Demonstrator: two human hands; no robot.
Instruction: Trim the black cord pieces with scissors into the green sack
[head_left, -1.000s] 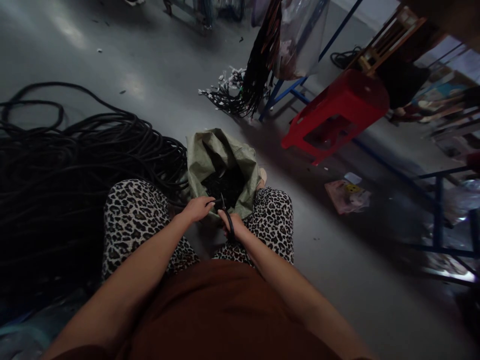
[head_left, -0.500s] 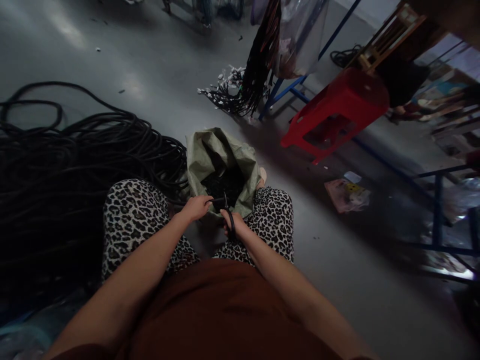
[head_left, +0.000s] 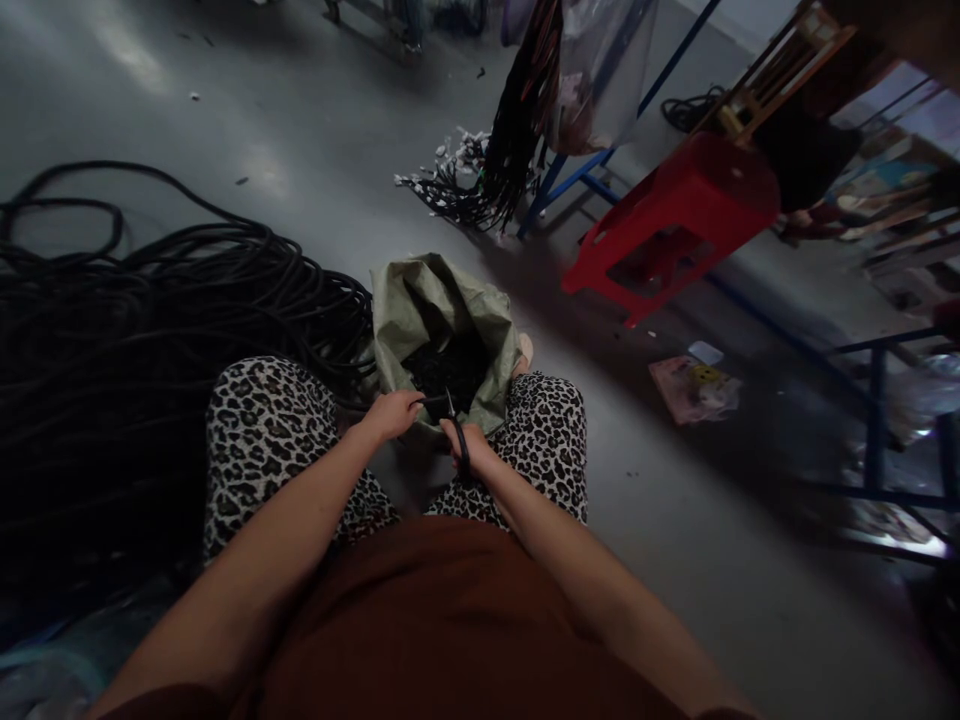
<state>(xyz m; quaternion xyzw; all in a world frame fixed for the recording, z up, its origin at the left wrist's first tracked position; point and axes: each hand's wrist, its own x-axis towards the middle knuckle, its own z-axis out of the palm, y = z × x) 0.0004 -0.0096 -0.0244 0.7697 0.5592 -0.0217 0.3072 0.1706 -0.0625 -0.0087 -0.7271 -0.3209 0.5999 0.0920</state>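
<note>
At the sack's rim (head_left: pixel 491 400) (spread wide), left hand (head_left: pixel 394 413) grips cable (head_left: pixel 435 400), right hand (head_left: pixel 472 440) scissors (head_left: pixel 454 413).

Lit dimly, with grey floor (head_left: pixel 322 130) shining in patches beyond and left of the right grip (head_left: pixel 471 442); furnished with a red stool (head_left: pixel 679 212) ahead to its right, a blue frame (head_left: pixel 876 425) farther right.

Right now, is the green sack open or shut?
Open: the green sack has its mouth spread wide, showing dark contents inside.
</note>
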